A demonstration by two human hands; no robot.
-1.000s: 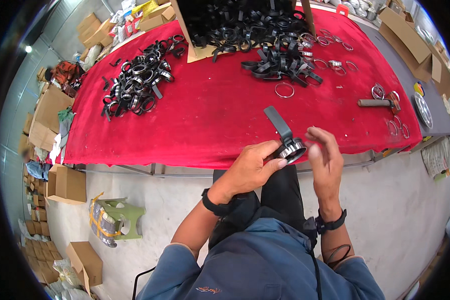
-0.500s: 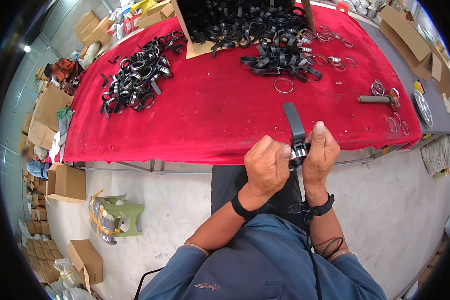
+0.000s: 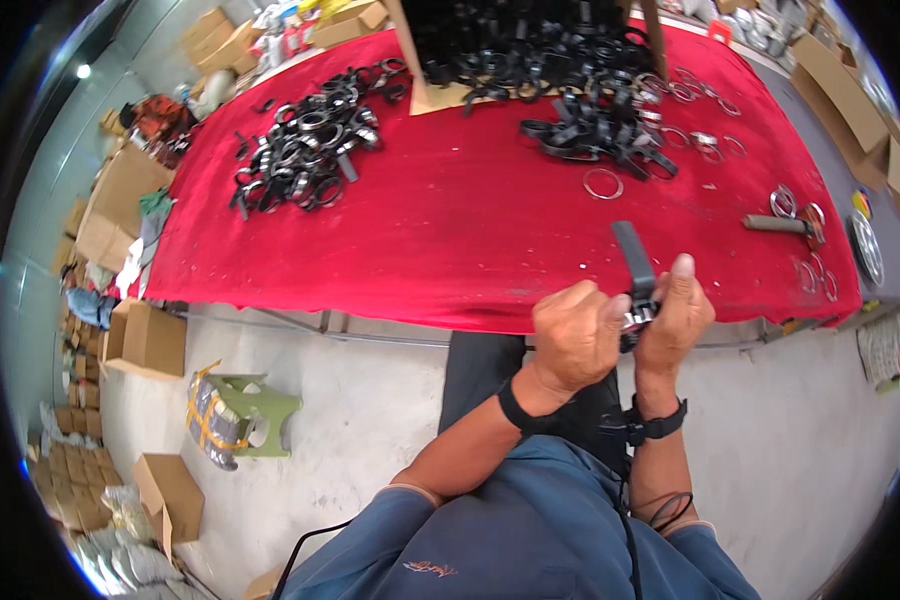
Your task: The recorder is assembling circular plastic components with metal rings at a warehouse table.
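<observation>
At the table's near edge, my left hand [image 3: 576, 336] and my right hand [image 3: 674, 318] both grip one black ring part [image 3: 634, 260]. Its flat black arm points up and away, tilted to the left. Below the arm, the shiny metal band of the ring is partly covered by my fingers. Both thumbs stick up on either side of the ring. Beyond my hands, a single thin metal ring [image 3: 586, 187] lies on the red cloth [image 3: 450, 230].
Similar black ring parts lie piled at the left [image 3: 310, 150] and in front of a carton [image 3: 404, 45] full of them. Loose metal rings and a hammer [image 3: 778, 224] lie at the right. A green stool [image 3: 260, 410] stands on the floor at left.
The whole view has shifted, so the table and my hands appear farther right. Both hands keep hold of the ring part, and its metal band shows less than before.
</observation>
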